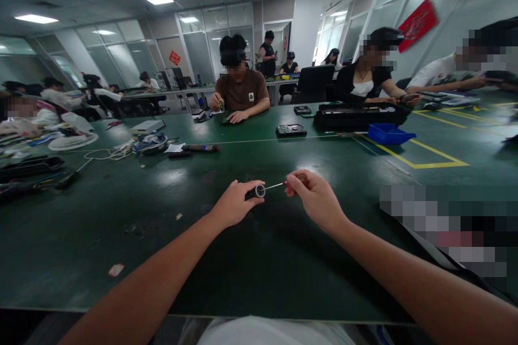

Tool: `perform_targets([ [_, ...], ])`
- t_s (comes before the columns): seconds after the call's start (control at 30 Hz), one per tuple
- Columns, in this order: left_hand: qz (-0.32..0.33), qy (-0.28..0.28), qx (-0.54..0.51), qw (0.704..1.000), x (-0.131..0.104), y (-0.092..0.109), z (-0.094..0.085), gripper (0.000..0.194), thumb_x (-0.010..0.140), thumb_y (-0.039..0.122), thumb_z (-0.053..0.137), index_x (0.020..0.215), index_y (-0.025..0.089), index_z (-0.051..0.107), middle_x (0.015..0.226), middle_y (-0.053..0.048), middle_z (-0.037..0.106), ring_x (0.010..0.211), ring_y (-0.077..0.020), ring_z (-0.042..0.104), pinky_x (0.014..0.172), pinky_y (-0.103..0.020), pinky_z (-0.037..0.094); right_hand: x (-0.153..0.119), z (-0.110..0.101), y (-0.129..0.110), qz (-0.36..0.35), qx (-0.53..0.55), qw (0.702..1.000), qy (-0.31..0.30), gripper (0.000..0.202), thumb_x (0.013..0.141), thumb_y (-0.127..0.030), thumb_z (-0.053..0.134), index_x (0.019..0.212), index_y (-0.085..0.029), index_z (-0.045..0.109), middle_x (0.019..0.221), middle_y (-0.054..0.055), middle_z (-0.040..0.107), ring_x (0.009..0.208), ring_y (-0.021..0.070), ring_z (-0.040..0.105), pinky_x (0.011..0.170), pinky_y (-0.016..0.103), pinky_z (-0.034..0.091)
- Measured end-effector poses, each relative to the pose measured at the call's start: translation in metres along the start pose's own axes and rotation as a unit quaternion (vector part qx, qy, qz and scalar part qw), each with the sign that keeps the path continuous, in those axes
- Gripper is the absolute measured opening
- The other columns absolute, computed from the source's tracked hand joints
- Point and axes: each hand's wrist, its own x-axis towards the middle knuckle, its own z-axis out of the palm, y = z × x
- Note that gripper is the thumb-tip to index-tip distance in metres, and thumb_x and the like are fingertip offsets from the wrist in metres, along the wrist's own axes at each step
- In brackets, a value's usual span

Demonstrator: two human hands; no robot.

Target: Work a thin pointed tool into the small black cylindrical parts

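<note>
"Green, dully shining tabletop [194, 280]: what lies there, from the left?"

"Ribbed white grille [73, 142], rounded; then a flat pale scrap [115, 270]; then the person's left hand [233, 204] with a dark cylinder [251, 193], its open end ringed in something pale."

"And further right?"

"One thin, straight metal shaft [274, 186] with a red end [285, 184], in the right hand [315, 197]; farther off, an angular blue tray [388, 136]."

"What is hard to make out?"

"Left fingers cover the cylinder's far part, right ones most of the red end; the cylinder's inside is too small to read."

"How do the fingers stand?"

"Left thumb and fingers grip the cylinder from opposite sides, its mouth near their tips, facing right. Right thumb and forefinger pinch the red end, the shaft pointing at that mouth (how deep it reaches, nobody could tell)."
</note>
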Motion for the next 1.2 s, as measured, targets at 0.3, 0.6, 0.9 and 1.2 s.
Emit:
perform_targets([
  [0.3,0.016,-0.003,0.025,1.0,0.0,0.0,0.0,0.038,0.088,0.033,0.066,0.125,0.028,0.063,0.122,-0.002,0.067,0.108,-0.025,0.059,0.105,-0.047,0.037,-0.004,-0.004,-0.002,-0.044,-0.104,0.993,-0.021,0.021,0.09,-0.039,0.059,0.097,-0.02,0.065,0.076,0.002,0.068,0.067,0.0168,0.062,0.061,0.03,0.045],
  [0.6,0.017,-0.002,0.028,0.999,0.001,0.001,0.0,0.036,0.086,0.032,0.068,0.122,0.027,0.065,0.119,-0.002,0.069,0.105,-0.0238,0.061,0.103,-0.044,0.039,0.0,-0.005,-0.004,-0.01,-0.134,0.99,-0.049,0.038,0.098,-0.045,0.04,0.09,-0.02,0.067,0.057,-0.002,0.055,0.053,0.0157,0.054,0.055,0.03,0.04],
  [0.9,-0.005,0.023,0.008,1.0,0.0,0.0,0.0,0.037,0.085,0.032,0.069,0.122,0.03,0.066,0.12,-0.001,0.069,0.108,-0.0243,0.06,0.105,-0.043,0.039,-0.002,-0.002,0.005,-0.022,-0.07,0.995,-0.064,0.033,0.095,-0.038,0.044,0.119,-0.02,0.058,0.082,0.002,0.061,0.073,0.0179,0.06,0.065,0.031,0.048],
  [1.2,-0.007,0.017,0.022,1.0,0.0,0.0,0.0,0.037,0.086,0.034,0.068,0.122,0.029,0.066,0.116,-0.002,0.07,0.104,-0.0246,0.062,0.101,-0.043,0.042,-0.003,-0.002,0.003,-0.047,-0.087,0.993,-0.058,0.033,0.094,-0.034,0.048,0.124,-0.022,0.054,0.083,0.001,0.061,0.076,0.018,0.06,0.068,0.032,0.047],
])
